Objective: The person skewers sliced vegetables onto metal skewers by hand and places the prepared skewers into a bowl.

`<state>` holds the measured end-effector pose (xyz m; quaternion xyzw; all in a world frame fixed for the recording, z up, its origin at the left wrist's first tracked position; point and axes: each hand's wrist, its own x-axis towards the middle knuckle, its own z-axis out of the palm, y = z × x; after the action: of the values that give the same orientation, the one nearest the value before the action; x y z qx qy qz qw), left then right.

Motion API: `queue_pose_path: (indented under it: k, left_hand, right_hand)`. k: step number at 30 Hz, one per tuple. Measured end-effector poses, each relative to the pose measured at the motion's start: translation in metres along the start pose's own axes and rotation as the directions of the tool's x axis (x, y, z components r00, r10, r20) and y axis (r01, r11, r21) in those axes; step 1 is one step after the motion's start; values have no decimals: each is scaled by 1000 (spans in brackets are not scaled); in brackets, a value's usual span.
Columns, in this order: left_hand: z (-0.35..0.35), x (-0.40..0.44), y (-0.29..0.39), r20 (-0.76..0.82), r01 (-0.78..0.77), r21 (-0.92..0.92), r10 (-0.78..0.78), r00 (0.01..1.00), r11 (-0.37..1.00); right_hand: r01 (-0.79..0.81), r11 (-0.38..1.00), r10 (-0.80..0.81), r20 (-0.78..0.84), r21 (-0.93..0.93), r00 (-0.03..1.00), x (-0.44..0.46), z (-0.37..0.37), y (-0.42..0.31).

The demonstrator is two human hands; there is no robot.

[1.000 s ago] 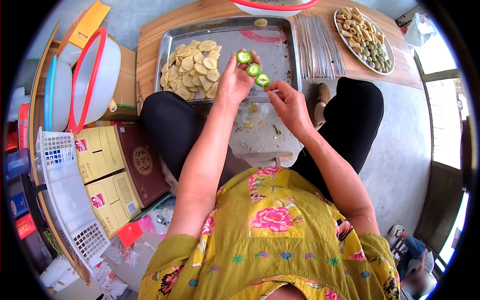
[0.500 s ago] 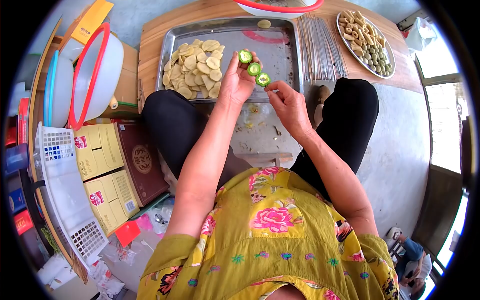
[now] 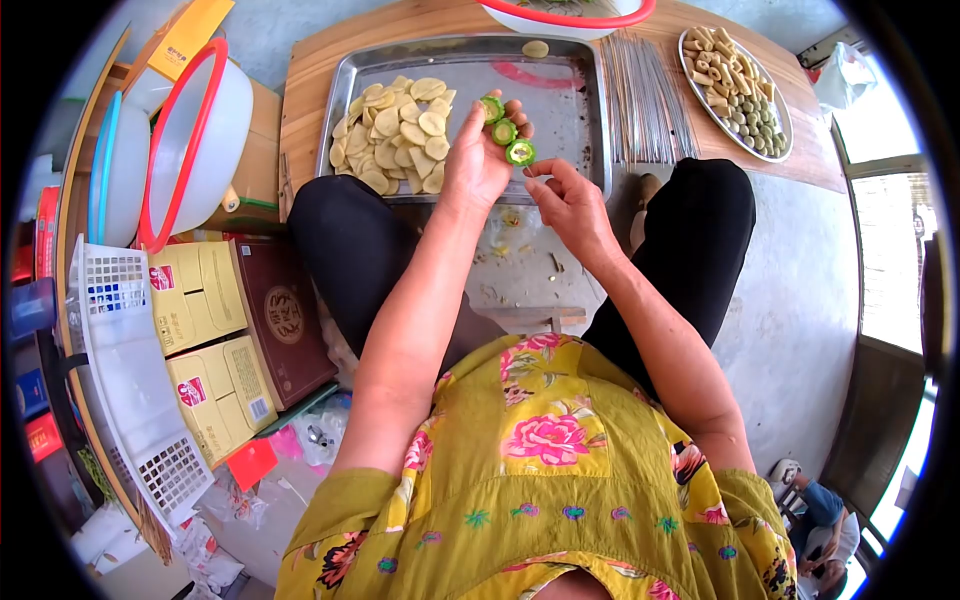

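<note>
Three green slices with bumpy rims and pale middles, looking like bitter melon slices [image 3: 520, 152], lie in a row along the fingers of my left hand [image 3: 478, 165]. That hand is palm up, with its fingers curled round behind the slices. Close by on the right, my right hand [image 3: 572, 205] pinches a thin skewer, mostly hidden, its tip side at the lowest slice. Beyond both hands is a metal tray [image 3: 470, 62] with a heap of pale potato slices [image 3: 400, 135] on its left part.
Many thin metal skewers [image 3: 645, 100] lie right of the tray. An oval plate [image 3: 783, 150] holds beige rolls and small greenish balls. A red-rimmed bowl [image 3: 570, 18] stands at the back. Boxes [image 3: 205, 300] and a white basket [image 3: 120, 360] are at left. Another person [image 3: 825, 530] sits lower right.
The row of green slices has tilted and drawn slightly toward me, and the lowest slice now faces up more. My right hand stays near it, with its fingers shifted slightly left.
</note>
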<state>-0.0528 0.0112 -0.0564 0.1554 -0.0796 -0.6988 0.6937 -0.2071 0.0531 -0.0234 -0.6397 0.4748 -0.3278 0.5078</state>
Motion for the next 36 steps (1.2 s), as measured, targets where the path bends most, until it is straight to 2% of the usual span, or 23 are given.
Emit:
queue_pose_path:
  k: [2,4,7,11,16,20,22,25,36]
  left_hand:
    - [-8,3,3,-60,-106,120,114,992,987]
    - [-6,1,7,-62,-118,98,124,990,988]
    - [1,-1,8,-34,-175,216,186,982,961]
    - [9,-4,3,-52,-185,297,209,976,937]
    - [12,-5,-3,-51,-202,375,237,970,905]
    - [14,-6,-6,-81,-207,440,268,960,874]
    - [14,-6,-7,-99,-205,449,277,956,870]
    - [18,-9,-5,-131,-183,454,269,954,872]
    - [14,-10,-8,-150,-170,442,259,954,881]
  right_hand:
    - [8,1000,-9,23,5,1000,-1,0,2]
    - [-86,988,70,131,125,989,-1,-1,7]
    - [-173,960,134,180,222,975,-1,-3,5]
    - [-228,940,181,196,252,964,-2,-4,2]
    - [-228,918,195,131,325,972,-1,-4,4]
    - [-212,942,192,100,259,976,-1,-4,4]
    - [-110,985,110,10,135,994,0,-2,8]
    - [-90,994,92,-32,65,995,3,0,9]
    - [-117,990,114,33,79,993,5,6,8]
